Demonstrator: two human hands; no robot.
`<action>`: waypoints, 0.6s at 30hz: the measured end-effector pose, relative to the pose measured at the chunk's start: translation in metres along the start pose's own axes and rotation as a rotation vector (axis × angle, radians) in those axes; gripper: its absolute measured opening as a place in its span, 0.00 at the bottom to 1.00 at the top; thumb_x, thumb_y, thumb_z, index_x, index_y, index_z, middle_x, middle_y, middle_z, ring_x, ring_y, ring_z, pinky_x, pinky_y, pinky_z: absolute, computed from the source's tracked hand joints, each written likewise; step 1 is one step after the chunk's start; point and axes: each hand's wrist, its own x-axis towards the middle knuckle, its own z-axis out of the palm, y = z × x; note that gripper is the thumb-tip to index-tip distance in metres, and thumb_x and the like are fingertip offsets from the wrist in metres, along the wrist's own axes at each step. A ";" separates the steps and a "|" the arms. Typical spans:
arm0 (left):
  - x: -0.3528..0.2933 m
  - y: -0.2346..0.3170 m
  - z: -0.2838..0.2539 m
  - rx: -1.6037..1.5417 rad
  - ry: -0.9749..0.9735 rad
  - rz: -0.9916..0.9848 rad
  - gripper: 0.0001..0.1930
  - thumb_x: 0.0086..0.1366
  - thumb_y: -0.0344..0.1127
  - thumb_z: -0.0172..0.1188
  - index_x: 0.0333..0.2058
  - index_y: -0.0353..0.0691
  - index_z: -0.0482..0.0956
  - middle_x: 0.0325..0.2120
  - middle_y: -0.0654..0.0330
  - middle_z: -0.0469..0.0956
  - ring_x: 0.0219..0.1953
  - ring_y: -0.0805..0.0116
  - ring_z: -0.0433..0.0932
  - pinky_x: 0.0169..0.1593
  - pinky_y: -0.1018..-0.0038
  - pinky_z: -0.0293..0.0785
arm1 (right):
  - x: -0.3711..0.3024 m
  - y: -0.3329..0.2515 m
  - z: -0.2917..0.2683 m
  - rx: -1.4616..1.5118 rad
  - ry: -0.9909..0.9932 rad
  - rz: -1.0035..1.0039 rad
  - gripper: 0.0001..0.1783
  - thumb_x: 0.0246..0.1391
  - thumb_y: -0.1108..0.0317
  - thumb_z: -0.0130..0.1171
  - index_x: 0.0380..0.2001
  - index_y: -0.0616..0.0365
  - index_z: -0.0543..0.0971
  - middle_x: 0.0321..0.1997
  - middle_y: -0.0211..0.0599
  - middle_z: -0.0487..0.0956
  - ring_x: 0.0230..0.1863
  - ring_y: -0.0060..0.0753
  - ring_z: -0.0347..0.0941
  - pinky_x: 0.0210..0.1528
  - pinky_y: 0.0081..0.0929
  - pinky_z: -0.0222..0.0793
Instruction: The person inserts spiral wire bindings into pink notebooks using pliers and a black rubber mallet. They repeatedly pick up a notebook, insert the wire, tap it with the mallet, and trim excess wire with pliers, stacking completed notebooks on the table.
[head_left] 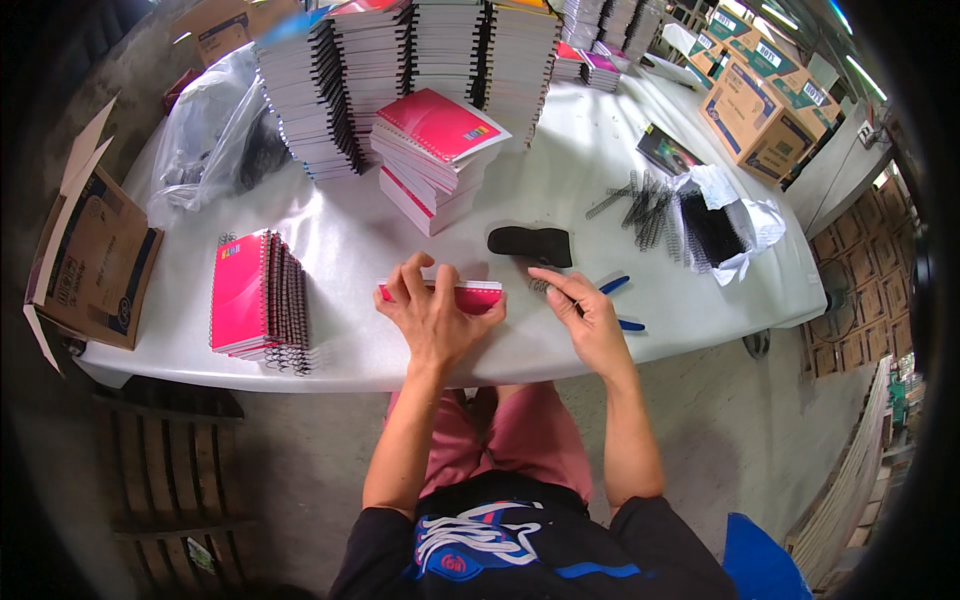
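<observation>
My left hand [435, 320] grips a pink-covered notebook [478, 297] at the table's near edge, fingers spread along its far side and thumb at its right end. To the right, my right hand [597, 332] pinches a thin dark wire coil [538, 285], mostly hidden by the fingers. Beside that hand lie pliers with blue handles [631, 325], their jaws hidden behind it. A black elongated pad-like object [528, 244] rests just beyond. On the left stands a stack of spiral-bound pink notebooks [238, 295]. Farther back is a pile of pink-covered notebooks [425, 125] without visible coils.
Tall stacks of bound notebooks [450, 70] line the back. Loose wire coils [650, 215] and a white-wrapped bundle of coils [712, 228] lie right. An open cardboard box [95, 260] stands left, near a clear plastic bag [205, 140]. Cartons [755, 115] sit back right.
</observation>
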 end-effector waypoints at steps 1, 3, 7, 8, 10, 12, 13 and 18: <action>0.000 0.000 -0.001 0.008 -0.002 0.003 0.29 0.30 0.58 0.71 0.26 0.46 0.71 0.41 0.58 0.63 0.50 0.53 0.59 0.49 0.46 0.51 | 0.001 0.000 0.000 0.007 -0.007 0.012 0.14 0.59 0.63 0.54 0.45 0.55 0.79 0.29 0.31 0.73 0.30 0.21 0.66 0.33 0.18 0.62; 0.001 0.001 -0.005 0.022 -0.012 0.011 0.26 0.30 0.55 0.71 0.26 0.47 0.72 0.41 0.61 0.64 0.49 0.53 0.59 0.49 0.47 0.51 | 0.004 0.000 -0.001 0.023 -0.017 0.043 0.13 0.56 0.65 0.57 0.44 0.54 0.80 0.30 0.34 0.74 0.32 0.23 0.68 0.34 0.20 0.63; 0.001 0.002 -0.010 0.012 -0.038 0.053 0.23 0.31 0.54 0.70 0.23 0.48 0.73 0.36 0.64 0.66 0.47 0.56 0.61 0.47 0.51 0.54 | 0.010 0.007 0.007 -0.002 0.015 -0.057 0.11 0.50 0.69 0.62 0.39 0.54 0.82 0.32 0.35 0.76 0.35 0.28 0.71 0.38 0.23 0.66; 0.001 -0.001 -0.009 -0.014 -0.047 0.057 0.23 0.31 0.54 0.70 0.23 0.48 0.73 0.35 0.65 0.67 0.46 0.56 0.62 0.47 0.52 0.54 | 0.013 0.010 0.009 -0.011 0.028 -0.078 0.11 0.49 0.70 0.63 0.39 0.54 0.82 0.32 0.35 0.76 0.36 0.29 0.72 0.39 0.24 0.66; 0.000 -0.003 -0.010 -0.038 -0.066 0.061 0.22 0.32 0.53 0.70 0.22 0.48 0.73 0.33 0.65 0.68 0.45 0.58 0.63 0.47 0.53 0.55 | 0.017 0.010 0.011 -0.013 0.016 -0.097 0.12 0.48 0.71 0.63 0.38 0.55 0.82 0.34 0.35 0.77 0.37 0.29 0.72 0.41 0.23 0.66; 0.000 -0.002 -0.012 -0.035 -0.087 0.065 0.21 0.32 0.53 0.70 0.22 0.48 0.74 0.32 0.66 0.68 0.44 0.59 0.64 0.46 0.54 0.55 | 0.022 0.010 0.012 -0.001 -0.030 -0.093 0.12 0.49 0.73 0.62 0.39 0.57 0.82 0.34 0.33 0.77 0.39 0.26 0.71 0.44 0.22 0.66; 0.000 -0.002 -0.012 -0.036 -0.065 0.066 0.21 0.32 0.53 0.70 0.22 0.49 0.74 0.33 0.66 0.69 0.44 0.59 0.64 0.46 0.54 0.55 | 0.024 0.008 0.012 0.017 -0.058 -0.086 0.12 0.49 0.73 0.62 0.39 0.57 0.82 0.34 0.33 0.77 0.39 0.26 0.71 0.44 0.22 0.66; 0.002 0.001 -0.012 -0.069 0.001 -0.007 0.22 0.31 0.54 0.69 0.25 0.50 0.74 0.35 0.67 0.69 0.46 0.59 0.63 0.47 0.54 0.54 | 0.028 0.007 0.012 0.069 -0.191 -0.037 0.11 0.51 0.75 0.59 0.40 0.58 0.81 0.35 0.33 0.76 0.39 0.26 0.70 0.44 0.22 0.65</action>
